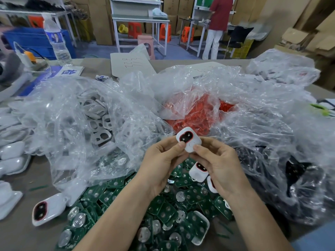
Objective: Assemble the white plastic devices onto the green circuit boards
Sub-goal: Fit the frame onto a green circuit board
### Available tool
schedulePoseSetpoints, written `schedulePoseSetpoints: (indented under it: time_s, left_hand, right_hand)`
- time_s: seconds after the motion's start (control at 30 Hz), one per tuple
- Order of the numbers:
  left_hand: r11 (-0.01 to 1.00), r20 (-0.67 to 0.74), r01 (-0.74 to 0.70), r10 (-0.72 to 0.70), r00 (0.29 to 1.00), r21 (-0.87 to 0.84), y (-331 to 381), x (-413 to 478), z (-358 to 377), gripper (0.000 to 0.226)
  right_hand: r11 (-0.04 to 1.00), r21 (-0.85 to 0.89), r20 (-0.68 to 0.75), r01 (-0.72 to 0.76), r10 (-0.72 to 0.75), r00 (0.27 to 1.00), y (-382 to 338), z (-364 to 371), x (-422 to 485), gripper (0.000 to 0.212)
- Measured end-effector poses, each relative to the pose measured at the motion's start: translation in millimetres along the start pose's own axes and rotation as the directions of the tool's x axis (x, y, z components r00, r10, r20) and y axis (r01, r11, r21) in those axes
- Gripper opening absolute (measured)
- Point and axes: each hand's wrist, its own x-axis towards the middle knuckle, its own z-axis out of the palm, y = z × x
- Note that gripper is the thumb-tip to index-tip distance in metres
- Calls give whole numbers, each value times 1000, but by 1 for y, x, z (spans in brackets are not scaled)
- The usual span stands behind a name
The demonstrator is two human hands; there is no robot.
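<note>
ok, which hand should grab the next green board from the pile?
Left, probably. Both the left hand and right hand pinch the white device, but the bare boards lie mostly below the left; under the right sit more white devices.

glossy white plastic device (188,139), crinkled clear plastic bags (87,113)

clear bags (101,113) veil the white shells and red parts; the far person's (217,24) head is cut off; both hands (192,160) hide some boards (163,211).
</note>
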Motion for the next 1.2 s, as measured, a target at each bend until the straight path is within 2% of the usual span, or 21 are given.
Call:
schedulePoseSetpoints:
  time_s: [0.1, 0.3, 0.5, 0.67, 0.87, 1.0, 1.1, 1.2]
  left_hand:
    - [998, 16, 35, -34, 999, -57, 0, 1, -1, 28]
    - [998, 27, 44, -43, 999, -37, 1, 1, -2, 33]
    - [998, 25, 24, -26, 999, 63, 0, -1, 0, 12]
    - [963, 4, -87, 88, 996, 253, -3, -1, 2, 14]
    - [950, 31, -150, 147, 989, 275, -7, -1, 3, 20]
    - [933, 58, -186, 177, 983, 309, -9, 0, 3, 20]
    - [939, 68, -188, 176, 982, 287, -10, 0, 1, 19]
    - [950, 42, -177, 171, 984, 258, -12, 1, 1, 23]
  right_hand:
    - [1000, -17, 9, 17, -17, 1000, -2, 0, -1, 33]
    - [997, -74, 7, 27, -27, 1000, -3, 2, -1, 28]
    - [997, -76, -22, 4, -5, 1000, -1, -1, 0, 15]
    - [941, -330, -13, 77, -87, 996, -2, -8, -1, 8]
    - [947, -281, 30, 154, -152, 988, 0, -13, -3, 9]
    - [945, -255, 62, 206, -197, 979, 1, -15, -2, 23]
    - [958, -225, 86, 179, -164, 983, 0, -16, -2, 22]
    - [946, -301, 94, 119, -94, 991, -2, -19, 0, 18]
